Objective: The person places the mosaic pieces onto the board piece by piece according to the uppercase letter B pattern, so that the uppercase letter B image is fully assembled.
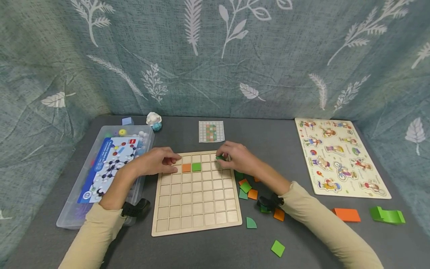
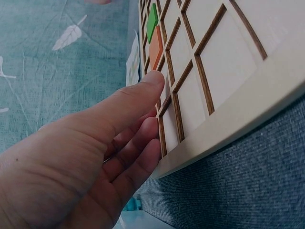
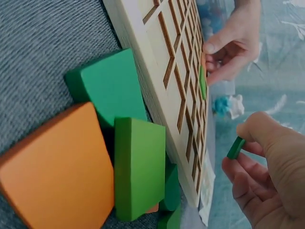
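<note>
A wooden grid board (image 1: 174,202) lies on the dark table, with an orange square tile (image 1: 186,167) and a light green square tile (image 1: 196,166) side by side in its second row. My left hand (image 1: 155,160) rests at the board's upper left edge, fingers loosely bent, nothing between thumb and fingers. Over the upper right corner of the board, my right hand (image 1: 236,157) pinches a dark green tile (image 3: 236,148) between thumb and fingertips; its full outline is hidden. In the right wrist view the tile is held above the board surface.
Loose orange and green tiles (image 1: 253,194) lie right of the board. A pattern card (image 1: 211,138) sits behind it. At left stands a plastic box (image 1: 67,213) beside a small white-and-blue figure (image 1: 154,121). A picture puzzle board (image 1: 336,164) and orange block (image 1: 347,215) are at right.
</note>
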The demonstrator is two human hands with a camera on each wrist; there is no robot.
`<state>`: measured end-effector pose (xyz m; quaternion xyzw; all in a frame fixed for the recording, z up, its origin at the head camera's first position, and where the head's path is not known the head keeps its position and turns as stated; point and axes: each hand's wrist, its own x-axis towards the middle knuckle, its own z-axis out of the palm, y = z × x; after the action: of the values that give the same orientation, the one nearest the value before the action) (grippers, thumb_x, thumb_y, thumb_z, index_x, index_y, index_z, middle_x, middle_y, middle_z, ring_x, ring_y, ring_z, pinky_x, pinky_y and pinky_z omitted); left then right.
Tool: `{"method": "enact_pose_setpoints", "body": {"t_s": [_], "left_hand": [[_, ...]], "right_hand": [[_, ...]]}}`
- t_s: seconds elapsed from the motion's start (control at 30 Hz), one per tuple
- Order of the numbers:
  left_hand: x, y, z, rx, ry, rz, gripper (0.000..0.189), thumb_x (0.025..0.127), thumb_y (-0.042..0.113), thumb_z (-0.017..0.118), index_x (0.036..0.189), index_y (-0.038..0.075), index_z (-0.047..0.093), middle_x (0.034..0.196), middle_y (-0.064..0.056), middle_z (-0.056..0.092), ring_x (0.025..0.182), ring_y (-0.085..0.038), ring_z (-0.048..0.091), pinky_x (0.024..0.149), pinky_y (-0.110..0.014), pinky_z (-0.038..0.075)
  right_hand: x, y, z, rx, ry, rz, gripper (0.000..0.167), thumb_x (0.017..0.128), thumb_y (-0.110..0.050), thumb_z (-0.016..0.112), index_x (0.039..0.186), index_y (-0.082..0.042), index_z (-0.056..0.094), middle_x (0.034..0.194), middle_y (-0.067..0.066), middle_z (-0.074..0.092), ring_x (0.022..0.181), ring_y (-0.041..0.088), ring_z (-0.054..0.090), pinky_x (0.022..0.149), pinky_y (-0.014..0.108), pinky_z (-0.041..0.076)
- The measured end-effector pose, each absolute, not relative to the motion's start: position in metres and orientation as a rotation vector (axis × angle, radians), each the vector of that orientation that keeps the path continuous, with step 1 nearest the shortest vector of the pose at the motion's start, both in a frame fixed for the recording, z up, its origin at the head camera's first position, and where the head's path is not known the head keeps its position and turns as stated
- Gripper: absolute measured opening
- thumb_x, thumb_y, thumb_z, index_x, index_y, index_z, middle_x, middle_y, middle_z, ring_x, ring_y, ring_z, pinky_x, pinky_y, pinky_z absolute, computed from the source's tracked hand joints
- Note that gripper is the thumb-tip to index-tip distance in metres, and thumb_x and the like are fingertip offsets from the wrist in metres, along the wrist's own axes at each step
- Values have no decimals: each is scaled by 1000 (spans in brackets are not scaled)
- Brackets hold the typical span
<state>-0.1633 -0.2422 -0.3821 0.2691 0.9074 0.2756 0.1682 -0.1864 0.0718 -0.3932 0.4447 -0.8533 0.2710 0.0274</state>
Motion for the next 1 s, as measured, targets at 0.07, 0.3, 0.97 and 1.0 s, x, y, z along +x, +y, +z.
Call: {"method": "enact_pose_setpoints", "body": {"t_s": [0.07, 0.3, 0.97, 1.0], "left_hand": [[-163, -242, -382, 766, 2583, 783, 40, 88, 17, 71, 123, -4, 64, 96, -6, 63, 82, -10, 55, 71, -24, 48], [-162, -243, -381, 765, 2586, 781, 40, 89, 17, 70, 123, -3, 65, 96, -6, 64, 82, -10, 55, 71, -24, 48], [-164, -242, -382, 766, 2596, 769, 40, 88, 16, 71, 123, -2, 65, 95, -5, 63, 81, -10, 55, 71, -24, 48], [-164, -242, -382, 767, 2595, 770, 40, 88, 17, 71, 123, -2, 65, 95, -5, 63, 81, -10, 55, 71, -24, 48]], "right_hand": [[-186, 69, -393, 1380, -2645, 833, 13, 88, -13, 70, 99, -6, 71, 98, 9, 66, 80, 17, 64, 64, 24, 48], [-186, 51, -392, 1452, -2699, 834, 14, 90, -15, 68, 102, -7, 71, 101, 9, 66, 82, 17, 64, 67, 22, 49], [-182, 26, -389, 1436, -2797, 811, 17, 92, -16, 64, 105, -7, 70, 100, 6, 64, 84, 16, 61, 68, 21, 47], [-182, 26, -389, 1436, -2785, 814, 16, 92, -15, 63, 105, -7, 70, 99, 6, 64, 83, 16, 61, 69, 21, 48]]}}
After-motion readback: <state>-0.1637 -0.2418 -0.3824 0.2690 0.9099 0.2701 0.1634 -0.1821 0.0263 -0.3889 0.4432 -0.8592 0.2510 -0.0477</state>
